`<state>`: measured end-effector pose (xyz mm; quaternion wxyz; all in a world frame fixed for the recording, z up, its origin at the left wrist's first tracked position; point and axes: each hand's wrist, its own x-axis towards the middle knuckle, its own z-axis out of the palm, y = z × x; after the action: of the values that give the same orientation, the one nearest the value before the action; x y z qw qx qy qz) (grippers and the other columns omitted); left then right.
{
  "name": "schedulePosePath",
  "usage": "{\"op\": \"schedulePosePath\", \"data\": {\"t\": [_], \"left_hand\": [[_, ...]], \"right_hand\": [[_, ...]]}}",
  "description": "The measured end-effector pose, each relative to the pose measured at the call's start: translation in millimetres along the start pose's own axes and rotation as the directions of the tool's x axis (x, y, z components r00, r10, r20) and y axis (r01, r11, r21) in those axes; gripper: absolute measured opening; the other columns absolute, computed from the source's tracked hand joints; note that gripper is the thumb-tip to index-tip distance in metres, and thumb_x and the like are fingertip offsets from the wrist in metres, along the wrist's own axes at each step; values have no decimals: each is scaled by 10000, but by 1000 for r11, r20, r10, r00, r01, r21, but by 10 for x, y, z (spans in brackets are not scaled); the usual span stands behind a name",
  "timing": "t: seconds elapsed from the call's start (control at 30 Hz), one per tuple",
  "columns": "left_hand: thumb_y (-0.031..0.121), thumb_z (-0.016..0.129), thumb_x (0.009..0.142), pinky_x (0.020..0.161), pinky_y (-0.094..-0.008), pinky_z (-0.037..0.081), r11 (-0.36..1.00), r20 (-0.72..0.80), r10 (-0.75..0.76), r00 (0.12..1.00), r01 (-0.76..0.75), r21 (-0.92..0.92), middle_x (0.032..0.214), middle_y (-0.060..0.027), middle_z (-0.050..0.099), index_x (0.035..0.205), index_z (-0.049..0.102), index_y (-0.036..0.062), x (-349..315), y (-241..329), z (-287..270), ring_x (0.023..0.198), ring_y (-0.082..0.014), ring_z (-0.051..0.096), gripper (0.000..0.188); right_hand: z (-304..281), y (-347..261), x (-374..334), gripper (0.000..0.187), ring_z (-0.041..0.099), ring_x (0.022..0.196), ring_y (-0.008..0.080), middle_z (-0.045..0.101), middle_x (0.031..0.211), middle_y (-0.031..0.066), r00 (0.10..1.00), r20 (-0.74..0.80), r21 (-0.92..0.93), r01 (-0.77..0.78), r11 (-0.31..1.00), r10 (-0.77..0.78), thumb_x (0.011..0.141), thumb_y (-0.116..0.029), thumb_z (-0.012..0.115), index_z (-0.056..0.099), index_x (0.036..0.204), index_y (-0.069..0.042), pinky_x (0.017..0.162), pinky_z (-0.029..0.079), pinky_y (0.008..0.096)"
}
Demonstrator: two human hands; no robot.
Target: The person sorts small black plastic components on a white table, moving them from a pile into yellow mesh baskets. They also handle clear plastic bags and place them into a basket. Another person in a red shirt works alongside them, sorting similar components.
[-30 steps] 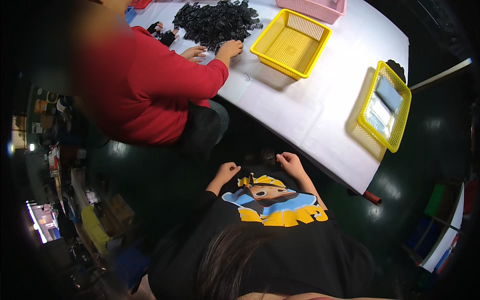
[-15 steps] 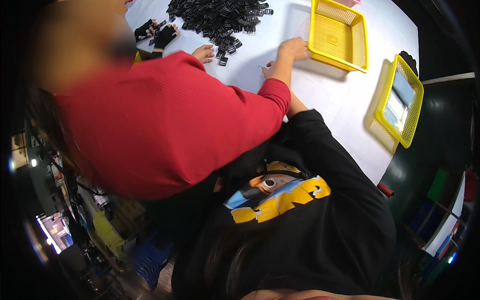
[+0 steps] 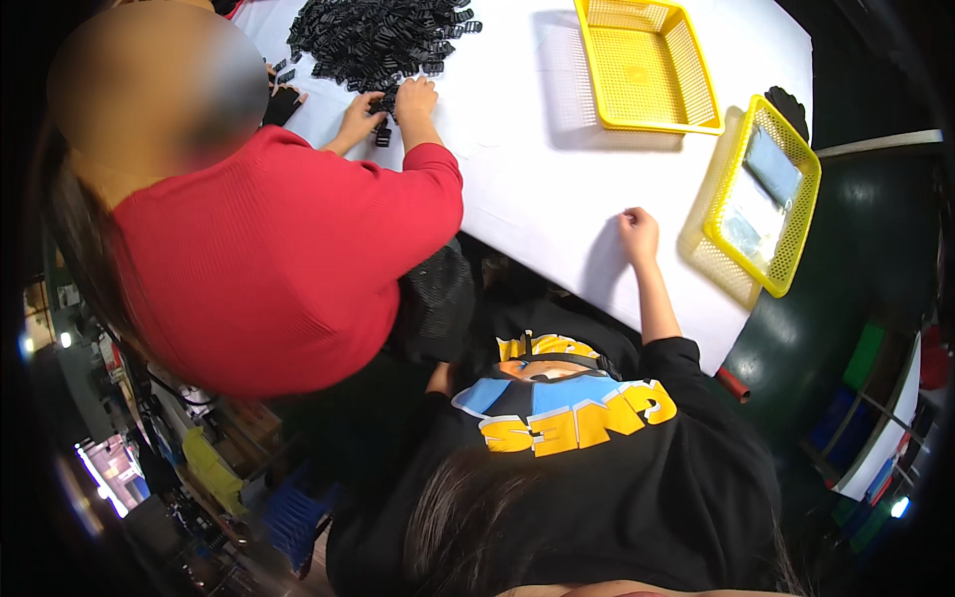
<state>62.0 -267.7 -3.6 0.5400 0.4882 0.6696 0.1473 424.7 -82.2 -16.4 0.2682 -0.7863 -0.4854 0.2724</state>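
My right hand [image 3: 639, 235] is over the near right part of the white-covered table [image 3: 532, 189]. Its fingers are curled closed, and what they hold, if anything, is hidden. The nearest container to it is a shallow yellow basket [image 3: 718, 227] with clear-wrapped packets [image 3: 774, 167], to its right. Of my left arm [image 3: 440, 378] only a bit of skin shows beside the co-worker; the left hand is out of sight. At the far left lies a heap of black plastic buckles [image 3: 368, 40], with the co-worker's two hands [image 3: 414, 99] at its near edge.
A co-worker in a red top [image 3: 269, 259] stands close on my left. Beyond my hand sits an empty yellow basket [image 3: 652, 127]. Another person's black-gloved hand [image 3: 285, 103] shows at the far left. A black glove [image 3: 788, 107] lies behind the packet basket.
My right hand has drawn back from mid-table, rightward and nearer to me. The co-worker's right hand has left the empty basket and moved to the buckles. The whole view has shifted slightly.
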Motion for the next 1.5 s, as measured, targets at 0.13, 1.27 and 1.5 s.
{"op": "schedulePosePath", "data": {"t": [0.13, 1.27, 1.5], "left_hand": [[221, 469, 809, 750, -298, 427, 995, -90, 38, 995, -46, -92, 1030, -123, 543, 1035, 540, 103, -292, 463, 289, 895, -237, 543, 264], [339, 537, 721, 970, -491, 153, 906, -650, 232, 724, 82, 414, 1310, -223, 242, 1162, 433, 85, 1375, 1878, 827, 1218, -413, 179, 519], [312, 546, 712, 961, -514, 143, 913, -641, 206, 739, 90, 397, 1307, -241, 229, 1136, 431, 71, 1339, 1860, 810, 1218, -425, 160, 502]], "right_hand": [[-590, -168, -120, 297, 568, 634, 223, 586, 666, 96, 997, 81, -194, 22, 981, -6, 702, -164, 585, 555, 968, -36, 609, 446, 322], [2782, -4531, 2041, 727, 240, 1182, 381, 200, 1340, 103, 417, 587, -234, 908, 348, -694, 623, -480, 640, 312, 1251, -320, 834, 327, 592], [2407, -4108, 2031, 572, 452, 1019, 320, 325, 1247, 121, 253, 653, -89, 962, 259, -714, 616, -292, 637, 454, 1157, -274, 801, 441, 382]]}}
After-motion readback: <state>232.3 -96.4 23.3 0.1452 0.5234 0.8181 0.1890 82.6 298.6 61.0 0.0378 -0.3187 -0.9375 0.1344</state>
